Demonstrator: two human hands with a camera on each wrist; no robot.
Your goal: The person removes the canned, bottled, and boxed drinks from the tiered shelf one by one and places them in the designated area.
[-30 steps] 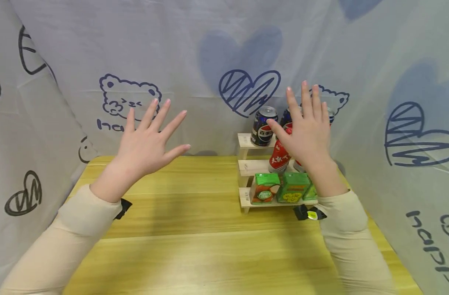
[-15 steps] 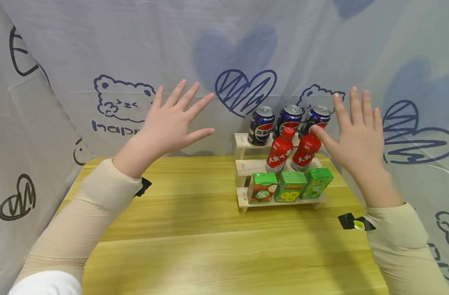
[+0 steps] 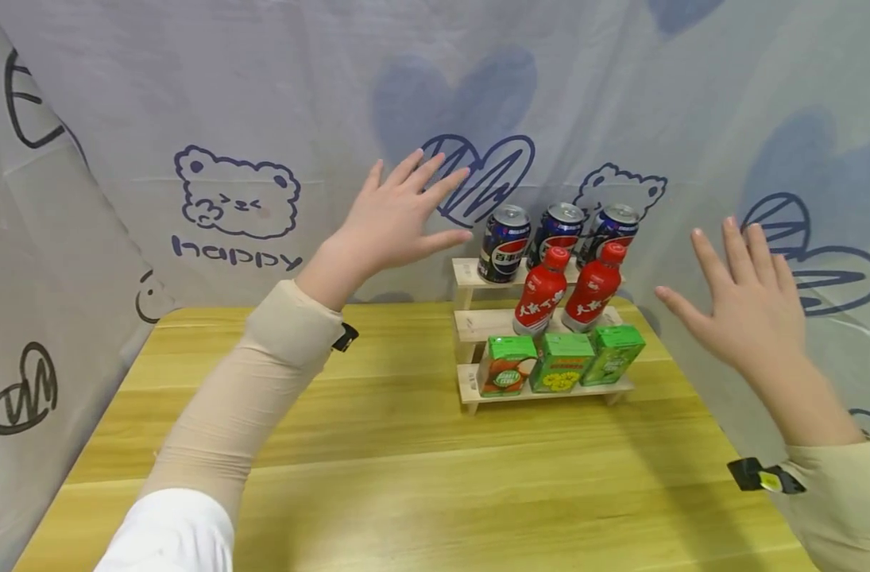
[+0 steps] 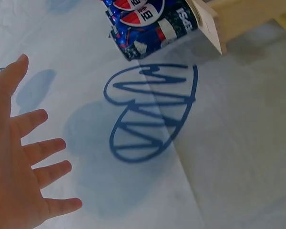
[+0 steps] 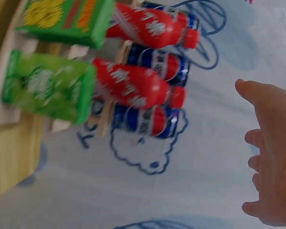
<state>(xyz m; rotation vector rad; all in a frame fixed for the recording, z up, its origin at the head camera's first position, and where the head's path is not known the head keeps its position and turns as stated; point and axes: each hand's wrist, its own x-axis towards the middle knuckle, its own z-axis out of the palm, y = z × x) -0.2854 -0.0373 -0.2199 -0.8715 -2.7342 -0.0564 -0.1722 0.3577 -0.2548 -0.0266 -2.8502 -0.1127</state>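
My left hand (image 3: 392, 214) is held up with its fingers spread, left of a three-step wooden rack (image 3: 477, 324), and holds nothing. To the right of the rack my right hand (image 3: 752, 310) is raised the same way, also holding nothing. Dark blue cola cans, among them a left one (image 3: 504, 245), line the top step. Two red bottles with red caps, one of them a left bottle (image 3: 540, 295), stand on the middle step. Along the bottom step are green juice boxes, including a middle box (image 3: 563, 364). A cola can (image 4: 152, 24) shows past my left hand in its wrist view.
The rack stands toward the back right of a yellow wooden table (image 3: 406, 492). White cloth (image 3: 320, 95) with drawn hearts and bears hangs behind the table and along both sides.
My left hand has moved right, toward the rack. My right hand has moved right and lower, uncovering the bottles, cans and boxes it overlapped. The items on the rack stay put.
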